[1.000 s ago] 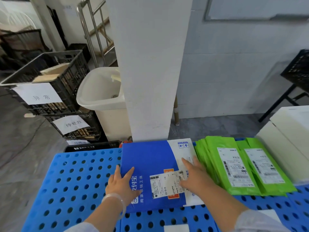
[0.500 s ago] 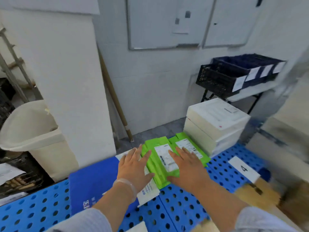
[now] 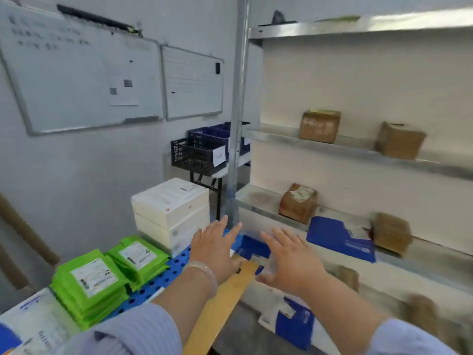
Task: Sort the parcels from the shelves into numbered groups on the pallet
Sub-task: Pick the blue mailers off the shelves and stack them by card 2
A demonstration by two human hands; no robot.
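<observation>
In front of the metal shelves [image 3: 358, 149], the left hand [image 3: 217, 252] and the right hand [image 3: 294, 262] hang in the air side by side, palms down. Their fingers are spread wide and straight and hold nothing. Half a second ago both hands lay flat on the green parcels [image 3: 89, 280] on the blue pallet [image 3: 166, 278]. The view has since swung right, and the hands are off the parcels and reach toward the shelves.

The green parcels now sit at the lower left in 2 stacks, flat and label up, side by side along the wall. From this angle their top faces look nearly square, so their long axis cannot be told. The stack of white boxes [image 3: 171, 213] stands just beyond them on the pallet, as before.

A blue mailer [image 3: 330, 239] lies flat on the lower shelf, just right of the right hand's fingertips. Its long axis seems to run along the shelf, with its white part at the right end, though blur makes this uncertain. 4 brown boxes rest on the shelves: 2 on the upper one [image 3: 320, 125] and 2 on the lower, either side of the mailer [image 3: 298, 202]. Another blue-and-white mailer [image 3: 294, 321] lies below the right forearm, too blurred to tell how it points.
</observation>
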